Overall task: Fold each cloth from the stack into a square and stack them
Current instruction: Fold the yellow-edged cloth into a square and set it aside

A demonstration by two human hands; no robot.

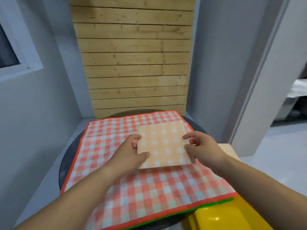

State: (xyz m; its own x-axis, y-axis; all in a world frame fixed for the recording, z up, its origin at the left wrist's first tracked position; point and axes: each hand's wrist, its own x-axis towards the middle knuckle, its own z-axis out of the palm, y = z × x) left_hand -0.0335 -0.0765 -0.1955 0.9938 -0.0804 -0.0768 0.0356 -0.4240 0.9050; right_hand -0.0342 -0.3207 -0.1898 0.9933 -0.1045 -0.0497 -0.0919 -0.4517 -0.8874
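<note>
A folded pale-orange checked cloth (pixel 163 145), now a square, is held just above the spread stack. My left hand (pixel 131 151) grips its left edge, thumb on top and fingers curled under. My right hand (pixel 198 146) pinches its right edge. Beneath lies the stack of unfolded cloths (pixel 116 185); the top one is red-and-white checked with a red hem, and a green edge shows under it at the front right. The stack covers a round dark table (pixel 66 163).
A wooden slat panel (pixel 136 63) stands behind the table. A yellow plastic object (pixel 224 216) sits at the front right, and a pale wooden piece (pixel 228 150) shows behind my right wrist. Grey walls close in on the left and right.
</note>
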